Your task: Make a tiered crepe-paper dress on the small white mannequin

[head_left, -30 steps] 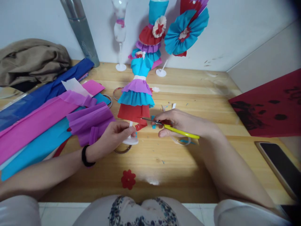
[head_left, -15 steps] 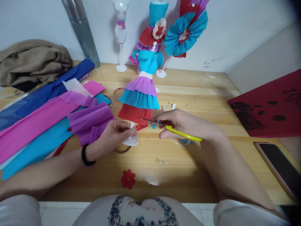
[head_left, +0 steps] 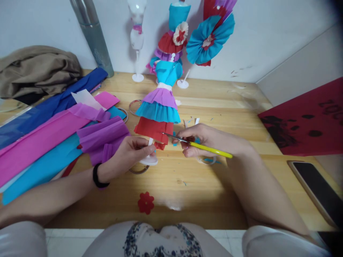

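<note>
Far left, we record purple crepe paper [head_left: 103, 137], presumably kept within reach. Our left hand [head_left: 131, 150], its forearm angled in from near left, pinches the white stem [head_left: 150, 141], apparently steadying the tiered paper dress [head_left: 159, 110] at centre. We note yellow-handled scissors [head_left: 206, 149] pointing left at its red layer; contact cannot be confirmed. Our right hand [head_left: 214, 137], wrist bent, grips them around the pivot, likely for fine control.

The upper edge cuts the bottle [head_left: 92, 35] (greyish); the right edge cuts the red sheet [head_left: 321, 125] and its lettering [head_left: 331, 108]
</note>
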`<state>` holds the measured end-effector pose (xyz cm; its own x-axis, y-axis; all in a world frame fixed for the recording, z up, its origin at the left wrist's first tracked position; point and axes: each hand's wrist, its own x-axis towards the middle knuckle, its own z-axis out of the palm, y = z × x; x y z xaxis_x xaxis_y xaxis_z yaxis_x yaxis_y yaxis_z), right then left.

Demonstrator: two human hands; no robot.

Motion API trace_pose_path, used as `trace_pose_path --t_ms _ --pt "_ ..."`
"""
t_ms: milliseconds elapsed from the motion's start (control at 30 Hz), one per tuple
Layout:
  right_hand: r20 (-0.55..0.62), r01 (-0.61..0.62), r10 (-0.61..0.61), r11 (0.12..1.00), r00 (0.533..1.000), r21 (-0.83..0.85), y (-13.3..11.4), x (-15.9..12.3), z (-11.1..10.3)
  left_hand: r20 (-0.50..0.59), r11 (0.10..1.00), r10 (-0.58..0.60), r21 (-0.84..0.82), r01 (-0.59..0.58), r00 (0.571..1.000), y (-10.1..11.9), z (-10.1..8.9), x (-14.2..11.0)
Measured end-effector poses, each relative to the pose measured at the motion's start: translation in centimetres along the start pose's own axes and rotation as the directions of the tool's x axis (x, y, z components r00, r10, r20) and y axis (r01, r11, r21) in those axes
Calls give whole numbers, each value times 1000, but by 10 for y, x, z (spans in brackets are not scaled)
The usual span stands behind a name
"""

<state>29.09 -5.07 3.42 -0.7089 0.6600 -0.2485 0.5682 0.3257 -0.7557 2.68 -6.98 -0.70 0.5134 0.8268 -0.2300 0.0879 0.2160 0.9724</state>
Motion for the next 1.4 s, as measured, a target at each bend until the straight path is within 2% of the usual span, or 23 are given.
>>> trace_pose_path --t_ms 267,767,1067,1400 --pt "14 -3 3 1000 1000 13 -6 3 -1 22 1000 3 -2 -3 1000 2 1 -1" --pt "9 18 -18 999 1000 36 1 3 2 -8 991 101 89 -99 995 -3 0 0" --pt "-1 56 -56 998 998 29 -3 3 2 0 986 115 125 -114 993 -4 0 0" --pt "-13 45 -44 996 999 80 6 2 3 -9 985 118 132 -116 993 -2 0 -1"
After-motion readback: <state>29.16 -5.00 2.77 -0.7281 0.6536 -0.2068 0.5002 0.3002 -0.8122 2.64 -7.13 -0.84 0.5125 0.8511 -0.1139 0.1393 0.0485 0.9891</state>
